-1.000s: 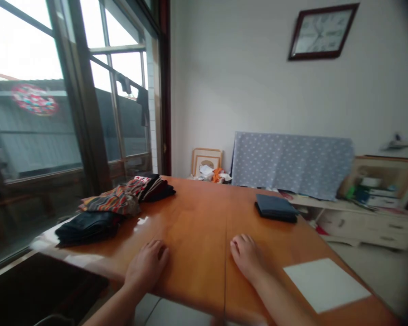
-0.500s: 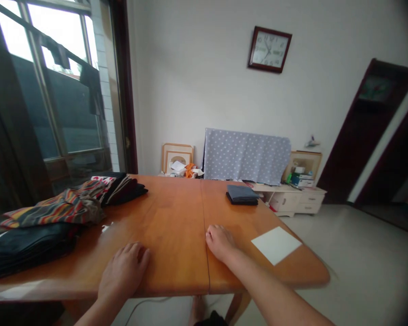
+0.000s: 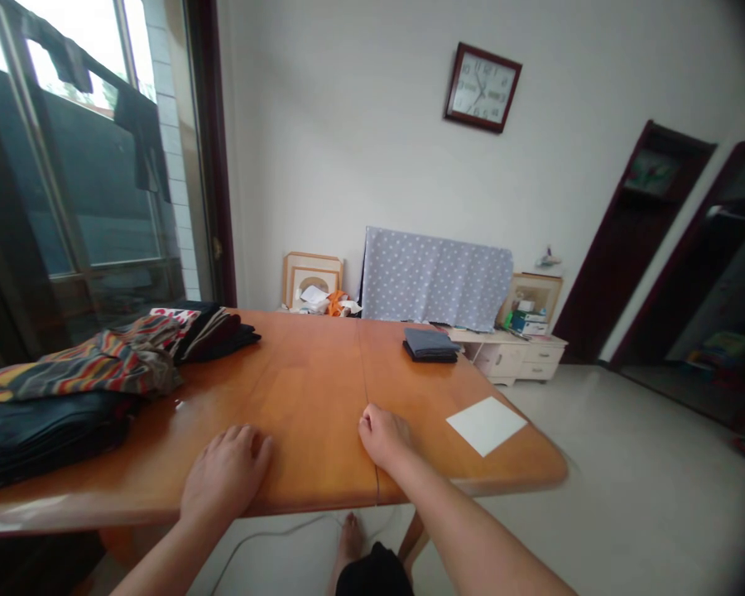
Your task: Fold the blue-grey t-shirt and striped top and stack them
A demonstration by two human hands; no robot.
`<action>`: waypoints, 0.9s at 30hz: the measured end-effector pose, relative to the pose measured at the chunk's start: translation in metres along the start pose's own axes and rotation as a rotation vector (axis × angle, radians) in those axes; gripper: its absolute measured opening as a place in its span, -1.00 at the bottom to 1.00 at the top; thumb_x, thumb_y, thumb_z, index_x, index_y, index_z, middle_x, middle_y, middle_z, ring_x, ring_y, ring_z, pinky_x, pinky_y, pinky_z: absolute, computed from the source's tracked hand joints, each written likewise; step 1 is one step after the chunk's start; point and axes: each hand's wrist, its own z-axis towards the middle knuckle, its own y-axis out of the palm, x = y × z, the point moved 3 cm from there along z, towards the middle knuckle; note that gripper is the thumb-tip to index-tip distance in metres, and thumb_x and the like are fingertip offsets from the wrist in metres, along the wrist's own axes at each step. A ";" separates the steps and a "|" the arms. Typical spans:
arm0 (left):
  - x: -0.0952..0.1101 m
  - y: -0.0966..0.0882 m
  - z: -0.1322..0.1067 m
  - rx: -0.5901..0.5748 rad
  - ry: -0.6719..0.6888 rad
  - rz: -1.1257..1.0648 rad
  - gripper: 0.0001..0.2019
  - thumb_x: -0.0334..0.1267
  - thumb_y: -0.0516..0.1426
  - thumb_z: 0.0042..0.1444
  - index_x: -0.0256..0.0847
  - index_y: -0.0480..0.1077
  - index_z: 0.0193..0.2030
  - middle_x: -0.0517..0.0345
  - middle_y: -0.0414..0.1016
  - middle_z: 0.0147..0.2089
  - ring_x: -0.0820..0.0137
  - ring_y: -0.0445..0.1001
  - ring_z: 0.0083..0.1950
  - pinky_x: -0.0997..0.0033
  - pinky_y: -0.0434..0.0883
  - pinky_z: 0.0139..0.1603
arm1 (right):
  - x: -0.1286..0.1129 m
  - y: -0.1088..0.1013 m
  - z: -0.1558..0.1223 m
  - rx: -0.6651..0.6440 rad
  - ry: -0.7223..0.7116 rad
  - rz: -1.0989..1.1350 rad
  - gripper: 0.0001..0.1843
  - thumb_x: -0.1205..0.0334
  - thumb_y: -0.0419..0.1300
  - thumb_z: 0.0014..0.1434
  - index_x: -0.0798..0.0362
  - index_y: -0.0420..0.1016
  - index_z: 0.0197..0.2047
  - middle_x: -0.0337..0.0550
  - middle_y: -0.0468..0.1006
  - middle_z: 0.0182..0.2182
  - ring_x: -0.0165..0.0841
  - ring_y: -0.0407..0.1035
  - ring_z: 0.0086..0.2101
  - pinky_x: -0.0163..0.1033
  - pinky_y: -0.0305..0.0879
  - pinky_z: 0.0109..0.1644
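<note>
Resting hands (image 3: 225,476) (image 3: 382,434) on wooden table (image 3: 304,372)

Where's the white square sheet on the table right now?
In the head view, the white square sheet lies on the right side of the wooden table, just right of the person's right hand and nearer the camera than the folded blue-grey cloth.

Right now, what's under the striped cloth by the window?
Dark folded cloth lies under the striped cloth. The wooden tabletop beneath that stack is covered, so it cannot be seen.
</note>
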 end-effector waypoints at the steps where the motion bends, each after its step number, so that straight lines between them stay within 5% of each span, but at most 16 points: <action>1: 0.000 0.000 0.000 0.004 0.004 0.002 -0.54 0.11 -0.11 0.30 -0.16 0.45 -0.10 -0.09 0.52 -0.01 0.05 0.44 0.07 0.08 0.28 0.10 | 0.000 0.000 0.000 0.005 0.003 -0.007 -0.69 0.09 -0.05 0.41 -0.04 0.49 -0.10 -0.16 0.65 -0.23 -0.32 0.47 -0.23 -0.27 0.09 -0.24; 10: -0.004 0.002 -0.001 0.037 -0.004 -0.022 -0.62 0.04 -0.04 0.28 -0.20 0.45 -0.18 -0.11 0.50 -0.07 0.12 0.44 0.01 0.17 0.30 0.01 | 0.000 0.003 -0.002 0.012 -0.001 -0.052 -0.65 0.11 -0.10 0.42 -0.04 0.51 -0.11 -0.13 0.63 -0.26 -0.32 0.44 -0.27 -0.26 0.03 -0.28; 17: -0.020 -0.005 0.009 -0.066 -0.115 -0.247 -0.75 -0.10 0.11 0.20 -0.18 0.52 -0.14 -0.02 0.55 -0.08 0.21 0.50 -0.04 0.32 0.37 -0.08 | 0.016 0.027 0.009 -0.042 -0.030 -0.041 -0.67 0.06 -0.09 0.39 -0.09 0.48 -0.16 -0.14 0.63 -0.33 -0.28 0.46 -0.30 -0.26 0.00 -0.34; 21: -0.042 -0.021 0.017 -0.004 -0.135 -0.246 -0.66 -0.08 0.14 0.19 -0.14 0.49 0.05 0.01 0.52 0.08 0.23 0.47 0.08 0.37 0.37 0.04 | 0.025 0.037 0.016 -0.113 -0.057 -0.003 -0.63 -0.01 -0.14 0.38 -0.11 0.45 -0.19 -0.12 0.64 -0.32 -0.23 0.50 -0.28 -0.25 0.06 -0.34; 27: -0.077 -0.061 0.038 0.124 -0.177 -0.146 -0.67 -0.07 0.12 0.18 -0.11 0.48 0.03 -0.05 0.45 0.15 0.06 0.32 0.24 0.11 0.27 0.20 | 0.038 0.050 0.026 -0.214 -0.077 0.061 -0.59 -0.09 -0.17 0.35 -0.14 0.44 -0.21 -0.11 0.64 -0.36 -0.15 0.54 -0.26 -0.22 0.18 -0.30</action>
